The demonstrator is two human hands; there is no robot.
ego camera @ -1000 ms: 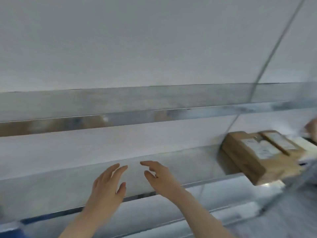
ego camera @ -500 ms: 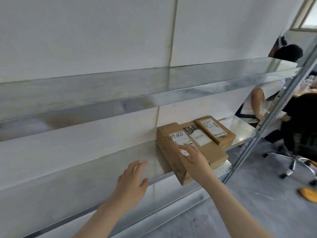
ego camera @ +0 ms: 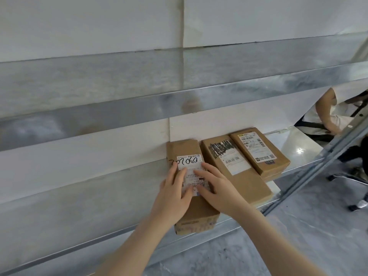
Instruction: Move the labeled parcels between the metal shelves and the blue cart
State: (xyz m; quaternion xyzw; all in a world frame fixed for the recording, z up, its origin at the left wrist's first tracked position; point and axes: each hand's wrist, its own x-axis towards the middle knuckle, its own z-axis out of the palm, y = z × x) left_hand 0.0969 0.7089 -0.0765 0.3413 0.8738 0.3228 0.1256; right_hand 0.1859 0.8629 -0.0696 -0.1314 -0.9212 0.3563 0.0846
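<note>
Three brown labeled parcels lie side by side on the lower metal shelf (ego camera: 83, 198). The left parcel (ego camera: 184, 150) bears a white label with handwritten figures. My left hand (ego camera: 174, 193) lies flat on its top near the left edge, fingers straight. My right hand (ego camera: 214, 185) rests flat on the same top, fingers spread over the label. The middle parcel (ego camera: 237, 170) has a scribbled-over label. The right parcel (ego camera: 260, 151) is smaller and sits toward the shelf's end. The blue cart is out of view.
An upper metal shelf (ego camera: 139, 104) runs across above the parcels. A slanted metal upright (ego camera: 318, 166) stands at the shelf's right end. Behind it a seated person (ego camera: 328, 114) and an office chair base (ego camera: 356, 180) occupy the grey floor.
My view turned right, bringing the parcels to the centre. My left hand moved right from the bare shelf onto the left parcel, and my right hand settled flat on its label.
</note>
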